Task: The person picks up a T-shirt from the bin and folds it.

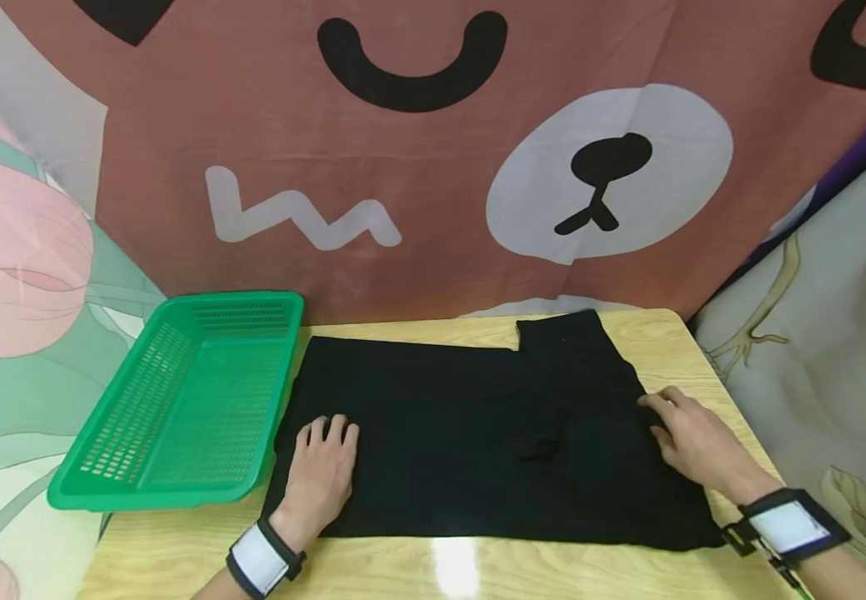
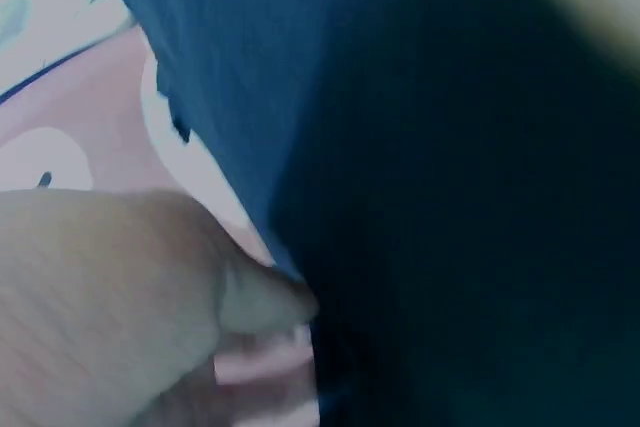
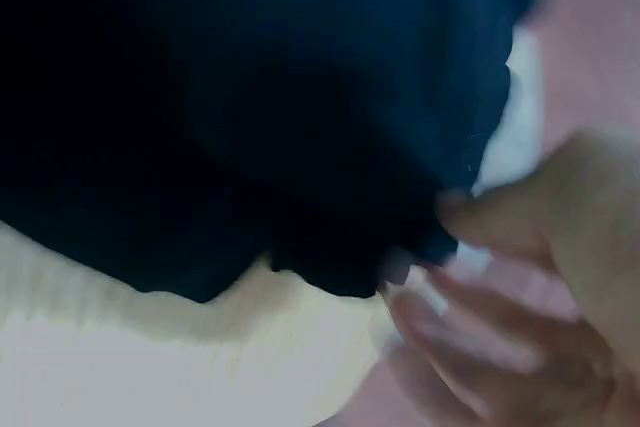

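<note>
A black T-shirt [image 1: 440, 433] lies spread across the table, one short sleeve toward the back right. My left hand [image 1: 322, 475] rests palm down on the shirt's left end, fingers loosely extended. At the shirt's right edge, my right hand [image 1: 698, 437] has its thumb and forefinger bent at the fabric. The left wrist view shows the left thumb [image 2: 265, 302] against an edge of the dark cloth [image 2: 400, 147]. In the right wrist view, blurred, the right hand [image 3: 560, 277] pinches the edge of the cloth [image 3: 300, 127].
A green plastic basket [image 1: 263, 467] with perforated sides stands left of the shirt. The pale wooden table [image 1: 395, 567] has its right edge close to the right hand. Behind it hangs a brown cloth [image 1: 440, 275] printed with a bear face.
</note>
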`<state>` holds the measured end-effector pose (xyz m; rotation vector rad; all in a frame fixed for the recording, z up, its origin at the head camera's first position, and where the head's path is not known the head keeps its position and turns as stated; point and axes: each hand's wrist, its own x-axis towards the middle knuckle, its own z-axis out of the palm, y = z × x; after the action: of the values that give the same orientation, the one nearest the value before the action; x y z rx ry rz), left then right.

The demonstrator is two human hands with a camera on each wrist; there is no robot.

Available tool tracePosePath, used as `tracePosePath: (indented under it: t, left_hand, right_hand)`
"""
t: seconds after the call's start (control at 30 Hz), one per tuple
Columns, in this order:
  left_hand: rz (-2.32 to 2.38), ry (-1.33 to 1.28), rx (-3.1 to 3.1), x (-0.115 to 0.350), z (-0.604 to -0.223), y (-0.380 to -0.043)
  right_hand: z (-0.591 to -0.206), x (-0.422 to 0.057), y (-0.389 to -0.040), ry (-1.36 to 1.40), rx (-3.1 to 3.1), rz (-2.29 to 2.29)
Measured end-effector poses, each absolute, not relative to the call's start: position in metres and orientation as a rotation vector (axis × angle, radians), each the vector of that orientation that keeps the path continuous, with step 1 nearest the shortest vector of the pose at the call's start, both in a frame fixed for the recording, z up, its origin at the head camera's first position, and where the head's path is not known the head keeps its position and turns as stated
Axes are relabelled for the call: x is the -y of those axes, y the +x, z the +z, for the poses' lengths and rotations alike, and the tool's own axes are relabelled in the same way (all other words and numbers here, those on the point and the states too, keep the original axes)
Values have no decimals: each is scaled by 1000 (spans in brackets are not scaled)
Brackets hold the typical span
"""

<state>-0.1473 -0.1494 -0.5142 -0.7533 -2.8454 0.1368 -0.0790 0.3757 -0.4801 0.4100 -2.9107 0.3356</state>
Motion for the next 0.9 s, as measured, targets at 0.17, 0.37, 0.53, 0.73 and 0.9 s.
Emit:
tracePosePath:
  t: [0.17,0.37,0.53,0.73,0.9]
  left_hand:
    - [-106,-757,2946,140,-526,-127]
    - [-27,-631,3131,136,-530,-108]
    - [100,-635,3283,129,-511,-99]
    - [190,-694,3414,108,-458,-154]
    - [158,-756,3399,88,-439,-248]
  right_hand:
    - [-501,-329,-70,417,2961,233]
    - [-516,-313,-54,425,3114,201]
    - [-502,-320,-57,458,3176,211]
    - [-461,-329,-123,490,3273,351]
    - [-458,-343,-206,547,3169,358]
